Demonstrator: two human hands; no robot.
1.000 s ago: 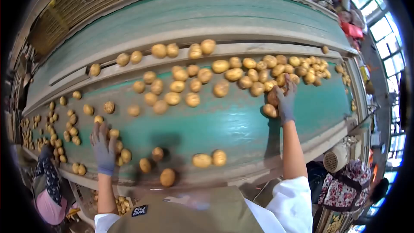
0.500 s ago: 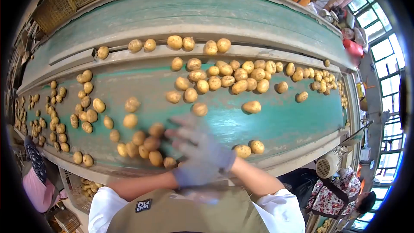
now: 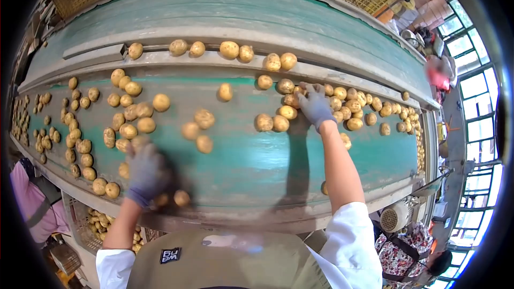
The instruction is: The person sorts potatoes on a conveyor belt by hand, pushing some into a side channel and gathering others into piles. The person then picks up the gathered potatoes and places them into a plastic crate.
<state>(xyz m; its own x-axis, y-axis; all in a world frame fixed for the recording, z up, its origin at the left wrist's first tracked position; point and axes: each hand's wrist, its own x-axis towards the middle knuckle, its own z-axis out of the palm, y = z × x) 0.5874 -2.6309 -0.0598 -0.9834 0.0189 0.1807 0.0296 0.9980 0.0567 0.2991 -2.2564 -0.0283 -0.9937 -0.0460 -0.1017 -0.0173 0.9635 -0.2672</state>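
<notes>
Potatoes [image 3: 287, 112] touch the slightly spread fingers of the right hand [image 3: 317, 109]; the left hand [image 3: 145, 172] blurs, finger state unclear.

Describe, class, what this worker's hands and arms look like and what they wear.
The left hand and right hand wear grey gloves with bluish-purple cuffs. The forearms are bare between cuff and sleeve. The loose white sleeves end near the elbows. Blur hides finer detail on the left glove.
</notes>
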